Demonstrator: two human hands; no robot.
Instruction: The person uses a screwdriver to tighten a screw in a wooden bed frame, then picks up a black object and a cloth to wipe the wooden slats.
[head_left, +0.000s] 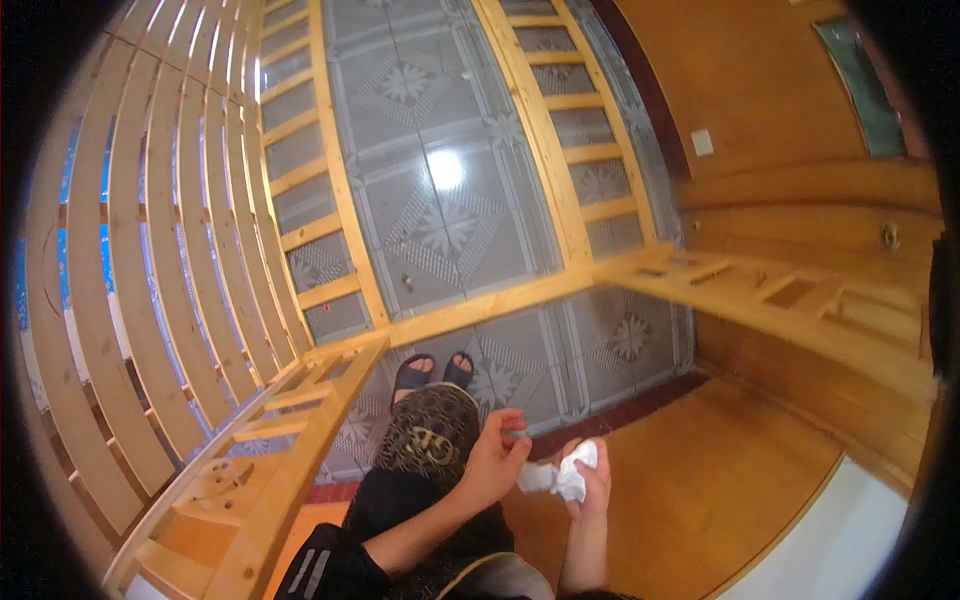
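My right hand (pixel 598 487) is closed round a crumpled white wad (pixel 574 474), which looks like tissue or thin cloth. A paler end of it sticks out toward my left hand. My left hand (pixel 497 457) hovers just left of the wad, apart from it. Its fingers curl in toward the thumb, and whatever may be between them is too small to make out. Both hands are in front of my body, over my lap and the brown wooden surface (pixel 690 490).
A pale wooden frame (pixel 450 318) with ladder-like side rails stands around my legs on patterned grey floor tiles (pixel 440 230). Wooden slats (pixel 150 250) lean at the left. Wooden panels (pixel 760 100) line the right. My feet in dark sandals (pixel 413 374) are by the crossbar.
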